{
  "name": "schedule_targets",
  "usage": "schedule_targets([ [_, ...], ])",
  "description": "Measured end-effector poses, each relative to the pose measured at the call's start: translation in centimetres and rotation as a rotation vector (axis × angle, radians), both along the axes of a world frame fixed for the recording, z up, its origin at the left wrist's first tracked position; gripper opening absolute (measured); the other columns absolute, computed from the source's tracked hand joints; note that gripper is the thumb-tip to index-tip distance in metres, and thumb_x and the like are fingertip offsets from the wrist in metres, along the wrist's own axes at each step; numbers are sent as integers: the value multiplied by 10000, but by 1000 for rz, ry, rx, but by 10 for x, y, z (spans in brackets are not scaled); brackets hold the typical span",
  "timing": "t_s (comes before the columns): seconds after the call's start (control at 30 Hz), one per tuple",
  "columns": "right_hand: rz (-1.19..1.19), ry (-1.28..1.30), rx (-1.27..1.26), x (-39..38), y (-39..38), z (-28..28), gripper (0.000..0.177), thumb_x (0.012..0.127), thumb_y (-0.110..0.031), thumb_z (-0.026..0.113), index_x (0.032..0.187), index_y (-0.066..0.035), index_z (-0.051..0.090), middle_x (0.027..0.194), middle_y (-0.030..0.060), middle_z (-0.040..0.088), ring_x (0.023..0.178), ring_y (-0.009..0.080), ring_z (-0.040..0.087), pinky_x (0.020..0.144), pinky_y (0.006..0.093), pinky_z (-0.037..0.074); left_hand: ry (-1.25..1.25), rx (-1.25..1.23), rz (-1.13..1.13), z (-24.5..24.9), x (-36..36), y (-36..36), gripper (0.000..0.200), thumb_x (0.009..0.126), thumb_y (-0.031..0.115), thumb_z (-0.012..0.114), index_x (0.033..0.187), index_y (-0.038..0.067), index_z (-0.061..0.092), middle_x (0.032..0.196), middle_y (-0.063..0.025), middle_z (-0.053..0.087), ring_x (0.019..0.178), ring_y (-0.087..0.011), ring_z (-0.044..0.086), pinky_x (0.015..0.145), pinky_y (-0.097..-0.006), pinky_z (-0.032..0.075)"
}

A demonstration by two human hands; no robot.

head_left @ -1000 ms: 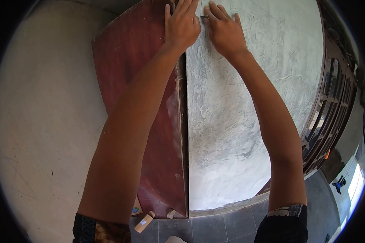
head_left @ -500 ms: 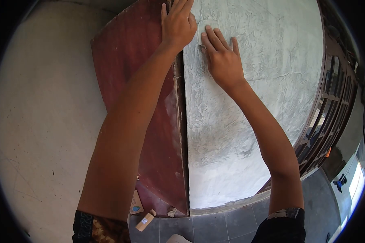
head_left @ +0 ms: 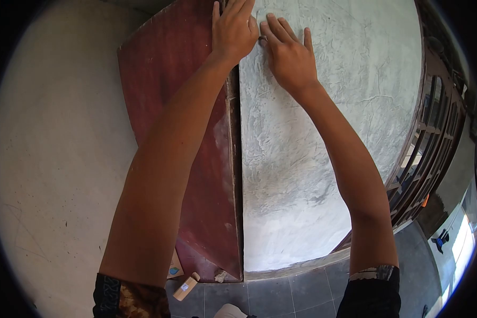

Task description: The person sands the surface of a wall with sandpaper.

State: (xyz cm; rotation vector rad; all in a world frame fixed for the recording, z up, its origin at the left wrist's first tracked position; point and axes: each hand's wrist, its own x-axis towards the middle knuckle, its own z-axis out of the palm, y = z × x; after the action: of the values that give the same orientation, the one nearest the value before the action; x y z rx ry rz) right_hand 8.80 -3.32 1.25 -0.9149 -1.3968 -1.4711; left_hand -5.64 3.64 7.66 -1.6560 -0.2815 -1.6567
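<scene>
My right hand (head_left: 292, 61) lies on the grey plastered wall (head_left: 323, 148), fingers stretched and spread. Beneath its fingers is a thin pale sheet, which looks like sandpaper; a small dark edge of it shows by the thumb, and the hand covers most of the rest. My left hand (head_left: 235, 29) rests at the edge of the dark red wooden panel (head_left: 169, 79), beside the wall. Its fingers are extended and apart, with the tips partly cut off by the top of the view. I see nothing held in it.
A dark gap (head_left: 238, 185) runs between panel and wall. A cream wall (head_left: 58, 143) stands at left, and brown-framed windows (head_left: 429, 127) at right. On the grey tiled floor (head_left: 270, 297) lie a small cardboard box (head_left: 186, 288) and a crumpled scrap (head_left: 220, 276).
My right hand has slid up along the wall, and the pale sheet under it shows less. My left hand stays in nearly the same place on the panel's edge.
</scene>
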Motion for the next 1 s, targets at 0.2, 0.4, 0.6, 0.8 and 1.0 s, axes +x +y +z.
schedule_targets([
  [0.2,60,2,38,-6,1,30,370,1020,-221,568,1359,-79,605,1471,74,577,1389,257,528,1115,661,390,16,-23,7,-2,-2,-3,537,955,32,473,1490,-8,496,1616,-177,416,1535,-342,322,1224,-600,232],
  [0.4,-6,0,-19,-3,-4,2,412,1051,-256,542,1439,-118,560,1557,93,510,1443,276,476,1143,622,393,18,-29,-24,-2,-1,1,530,972,51,465,1499,1,491,1624,-169,406,1545,-330,306,1225,-616,212],
  [0.6,-5,5,-83,-8,-8,28,399,1045,-249,556,1419,-111,572,1551,80,519,1427,281,496,1122,629,416,14,-84,-38,-3,-3,2,529,976,46,454,1503,8,491,1632,-163,398,1554,-326,287,1235,-619,182],
  [0.8,-36,29,-117,-9,-16,17,405,1041,-250,557,1416,-96,581,1570,73,496,1454,262,467,1133,660,385,18,-37,-80,-3,-3,3,522,986,65,452,1505,26,499,1634,-161,394,1555,-317,286,1235,-621,177],
  [1.0,66,74,-110,-19,-5,14,410,1064,-262,487,1400,-46,577,1564,143,487,1455,314,451,1147,665,348,22,-75,-64,-2,-4,-2,509,1000,81,437,1501,10,496,1622,-163,413,1545,-317,311,1232,-621,184],
])
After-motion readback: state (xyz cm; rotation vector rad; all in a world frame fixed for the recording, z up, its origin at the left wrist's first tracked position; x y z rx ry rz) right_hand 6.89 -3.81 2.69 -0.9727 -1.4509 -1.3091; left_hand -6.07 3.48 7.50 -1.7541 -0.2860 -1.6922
